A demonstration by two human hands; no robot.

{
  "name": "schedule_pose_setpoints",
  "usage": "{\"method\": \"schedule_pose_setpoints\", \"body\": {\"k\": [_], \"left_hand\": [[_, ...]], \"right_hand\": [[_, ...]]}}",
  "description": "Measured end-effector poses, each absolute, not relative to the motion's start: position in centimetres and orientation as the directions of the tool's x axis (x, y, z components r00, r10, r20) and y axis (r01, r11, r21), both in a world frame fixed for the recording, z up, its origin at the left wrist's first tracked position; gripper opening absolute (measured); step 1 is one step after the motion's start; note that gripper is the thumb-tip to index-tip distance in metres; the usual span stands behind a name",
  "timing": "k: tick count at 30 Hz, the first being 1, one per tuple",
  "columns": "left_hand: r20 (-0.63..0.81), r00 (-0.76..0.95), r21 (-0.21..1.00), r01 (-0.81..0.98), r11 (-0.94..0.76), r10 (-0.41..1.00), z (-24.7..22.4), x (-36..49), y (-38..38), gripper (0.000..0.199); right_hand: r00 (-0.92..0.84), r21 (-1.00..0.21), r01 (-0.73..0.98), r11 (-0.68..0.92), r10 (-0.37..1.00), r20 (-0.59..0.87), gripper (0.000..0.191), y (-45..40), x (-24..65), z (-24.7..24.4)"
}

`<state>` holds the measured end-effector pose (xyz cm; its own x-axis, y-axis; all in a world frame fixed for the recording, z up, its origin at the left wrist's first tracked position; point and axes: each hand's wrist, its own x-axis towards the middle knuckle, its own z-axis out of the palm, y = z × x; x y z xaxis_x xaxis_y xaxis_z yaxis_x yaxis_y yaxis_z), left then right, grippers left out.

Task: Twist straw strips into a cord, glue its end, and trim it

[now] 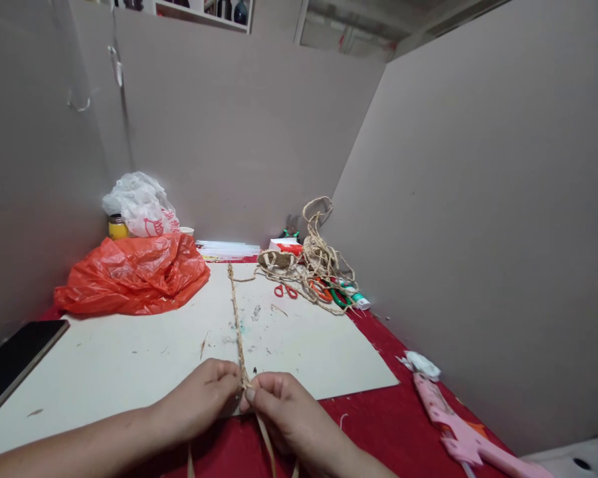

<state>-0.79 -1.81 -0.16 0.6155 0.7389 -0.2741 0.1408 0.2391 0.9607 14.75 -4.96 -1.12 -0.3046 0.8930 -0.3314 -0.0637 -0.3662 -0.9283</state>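
1. The braided cord [238, 325] lies on the white board [319, 352], running from near the board's far edge to the person's hands at its near edge. That plaited length appears done.
2. The left hand [204, 398] has thumb and forefinger pinched together at the near end of the cord; its other fingers are curled in.
3. The right hand [286, 411] pinches the same end between thumb and forefinger, just beside the left fingertips. Its remaining fingers are partly hidden, so their hold cannot be told.
4. Below the hands, loose strands [266, 441] hang unplaited over the red cloth [359, 425] and pass out of view. This portion seems left to work; how much remains cannot be told.
5. At the board's far right sits a heap of cord [321, 252]. A thin strand reaches toward it from near the braid's far end; whether the two join is unclear.
6. The red-handled scissors [286, 291] beside the heap and the pink glue gun [453, 421] on the right are out of both hands.
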Motion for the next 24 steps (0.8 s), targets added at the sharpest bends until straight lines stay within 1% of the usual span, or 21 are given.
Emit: {"method": "schedule_pose_setpoints", "body": {"k": [3,5,7,9,12,14,19,21,23,24], "left_hand": [[-0.319,0.611,0.942,0.12,0.313,0.725,0.2,-0.8,-1.6,0.021],[-0.333,0.585,0.932,0.085,0.353,0.739,0.1,-0.7,-1.6,0.023],[-0.326,0.557,0.932,0.052,0.359,0.764,-0.1,-0.7,-1.6,0.027],[-0.314,0.532,0.937,0.041,0.346,0.786,-0.4,-0.7,-1.6,0.03],[-0.314,0.49,0.942,0.051,0.332,0.814,-0.5,-0.7,-1.5,0.034],[-0.328,0.464,0.939,0.062,0.339,0.823,-0.4,-0.7,-1.5,0.034],[-0.381,0.461,0.92,0.104,0.378,0.801,-0.1,-0.8,-1.4,0.035],[-0.392,0.466,0.915,0.113,0.387,0.793,-0.1,-0.9,-1.3,0.036],[-0.395,0.483,0.913,0.114,0.391,0.781,-0.3,-1.0,-1.3,0.036],[-0.393,0.494,0.913,0.114,0.391,0.775,-0.5,-1.0,-1.3,0.036]], "right_hand": [[-0.304,-0.976,0.061,-0.211,0.927,-0.219,0.031,-4.7,14.9,-1.0],[-0.345,-0.988,0.119,-0.099,0.929,-0.134,0.03,-4.6,14.9,-0.7],[-0.397,-0.985,0.171,-0.025,0.913,-0.092,0.031,-4.6,15.0,-0.4],[-0.424,-0.966,0.258,0.013,0.9,-0.101,0.031,-4.6,15.4,-0.1],[-0.376,-0.907,0.42,0.027,0.915,-0.147,0.027,-4.4,16.6,0.0],[-0.351,-0.872,0.489,0.031,0.922,-0.164,0.023,-4.1,17.7,0.1],[-0.434,-0.782,0.615,0.101,0.871,-0.229,0.028,-3.6,20.4,1.3],[-0.378,-0.726,0.669,0.158,0.913,-0.15,0.027,-3.3,21.4,2.0],[-0.281,-0.693,0.693,0.198,0.96,-0.007,0.026,-2.7,22.1,2.7],[-0.237,-0.698,0.686,0.206,0.97,0.054,0.026,-2.2,22.3,2.9]]}}
